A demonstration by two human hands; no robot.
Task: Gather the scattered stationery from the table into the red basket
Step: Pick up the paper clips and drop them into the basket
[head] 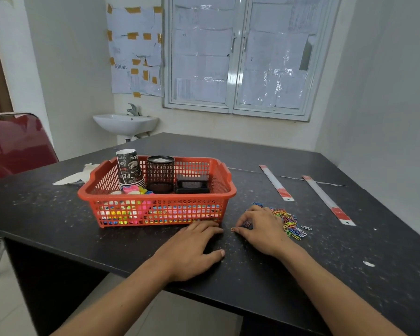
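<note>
Setting: small plain room, reads as a back office or utility room.

Evidence:
- Dark speckled desk [252, 275], surface scuffed and chipped.
- White walls.
- Double window [240, 57], panes papered over with sheets.
- More sheets [135, 49] fixed to the wall beside it with brown tape.
- Wall-mounted white basin [125, 123] with tap [133, 109] in the far corner.
- Red padded chair [17, 141] at the desk's left.
- Pale tiled floor [7, 306].
- Office stationery on the desk: red basket [155, 212] of supplies, loose coloured paper clips [289, 220], two rulers [275, 182].
</note>
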